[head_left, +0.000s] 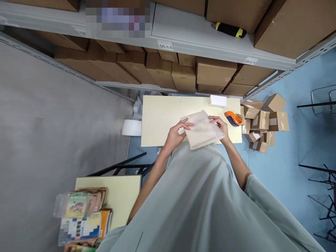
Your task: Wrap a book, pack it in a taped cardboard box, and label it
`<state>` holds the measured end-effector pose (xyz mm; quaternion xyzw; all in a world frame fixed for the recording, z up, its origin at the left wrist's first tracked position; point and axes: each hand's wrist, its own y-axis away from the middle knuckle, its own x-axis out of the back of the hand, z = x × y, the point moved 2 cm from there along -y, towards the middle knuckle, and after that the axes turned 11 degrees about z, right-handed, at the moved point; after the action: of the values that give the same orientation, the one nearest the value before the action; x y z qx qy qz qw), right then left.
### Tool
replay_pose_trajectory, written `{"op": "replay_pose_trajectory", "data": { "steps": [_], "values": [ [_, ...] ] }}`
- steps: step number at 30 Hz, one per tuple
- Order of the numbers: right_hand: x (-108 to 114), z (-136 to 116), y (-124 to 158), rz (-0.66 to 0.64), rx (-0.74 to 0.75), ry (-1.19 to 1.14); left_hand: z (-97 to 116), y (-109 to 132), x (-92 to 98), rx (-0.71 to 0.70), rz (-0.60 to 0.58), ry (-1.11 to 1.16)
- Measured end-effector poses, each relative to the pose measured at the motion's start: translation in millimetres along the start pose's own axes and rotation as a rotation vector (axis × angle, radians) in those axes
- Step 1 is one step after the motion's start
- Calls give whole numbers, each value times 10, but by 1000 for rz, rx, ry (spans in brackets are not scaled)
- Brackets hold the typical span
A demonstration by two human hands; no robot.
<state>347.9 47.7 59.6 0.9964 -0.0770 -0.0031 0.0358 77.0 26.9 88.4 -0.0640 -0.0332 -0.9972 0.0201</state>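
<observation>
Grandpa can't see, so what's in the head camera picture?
A person's left hand and right hand hold a pale packet at a cream table. A white box and orange tape dispenser sit there; cardboard boxes line shelves beyond.

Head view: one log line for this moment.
left hand: holds pale packet | right hand: holds same packet | tape dispenser: on table, near white box

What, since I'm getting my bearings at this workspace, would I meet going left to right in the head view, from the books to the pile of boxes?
Books → left hand → packet → right hand → tape dispenser → pile of boxes.
</observation>
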Motion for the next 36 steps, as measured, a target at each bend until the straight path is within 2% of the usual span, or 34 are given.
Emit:
{"op": "replay_pose_trajectory", "data": {
  "steps": [3, 7, 10, 18, 23, 29, 32, 36],
  "values": [
    [32, 42, 21, -10, -46, 20, -32, -8, 27, 49, -6, -13],
    [12, 150, 49, -17, -241, 24, -122, -33, 59, 249, -6, 117],
    [-75, 213, 51, -40, -336, -7, -174, -40, 64, 341, 56, 193],
    [-404, 282, 18, -114, -398, -11, -256, 37, 231, 408, 241, 188],
    [-633, 354, -56, -161, -391, 41, -430, 69, 418, 471, 360, 122],
    [-1003, 439, -163, -224, -297, 271, -646, 100, 757, 464, 366, 84],
    [-1292, 488, -193, -253, -272, 359, -743, 91, 1047, 441, 376, 57],
    [-1767, 587, -210, -281, -280, 374, -917, 27, 1526, 467, 443, -6]
  ]
}}
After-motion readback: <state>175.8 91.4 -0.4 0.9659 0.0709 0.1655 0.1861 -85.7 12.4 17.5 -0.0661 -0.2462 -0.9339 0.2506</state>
